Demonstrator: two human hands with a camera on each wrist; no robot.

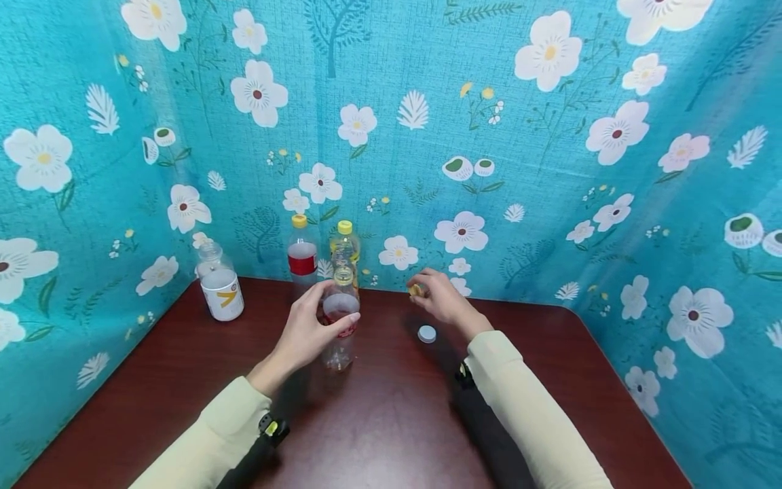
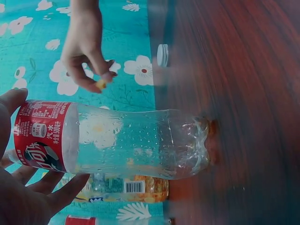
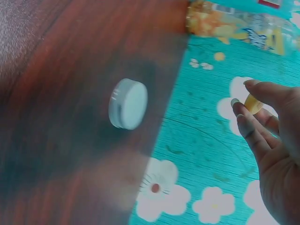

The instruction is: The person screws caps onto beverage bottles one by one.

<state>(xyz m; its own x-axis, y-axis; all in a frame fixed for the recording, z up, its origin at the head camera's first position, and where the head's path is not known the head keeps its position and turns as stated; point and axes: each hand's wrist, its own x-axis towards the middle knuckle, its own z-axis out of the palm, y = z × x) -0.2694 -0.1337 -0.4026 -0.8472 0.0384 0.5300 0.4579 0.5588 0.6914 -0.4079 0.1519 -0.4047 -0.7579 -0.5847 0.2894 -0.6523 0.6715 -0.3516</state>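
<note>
My left hand (image 1: 310,324) grips a clear plastic soda bottle (image 2: 126,140) around its red label, thumb on one side and fingers on the other. The bottle stands upright on the table, and its bare neck (image 1: 343,275) shows in the head view. Farther right, my right hand (image 1: 441,296) is raised above the table and pinches a small yellow bottle cap (image 3: 253,104) between thumb and fingertips. Below that hand a white round lid (image 1: 427,333) lies on the table, apart from the fingers.
Behind the gripped bottle stand a yellow-capped bottle with a yellow label (image 1: 345,248) and a yellow-capped bottle with a red label (image 1: 302,258). A white-labelled clear jar or bottle (image 1: 221,288) is at the back left. Flowered blue cloth (image 1: 391,197) hangs behind the dark red table (image 1: 391,421).
</note>
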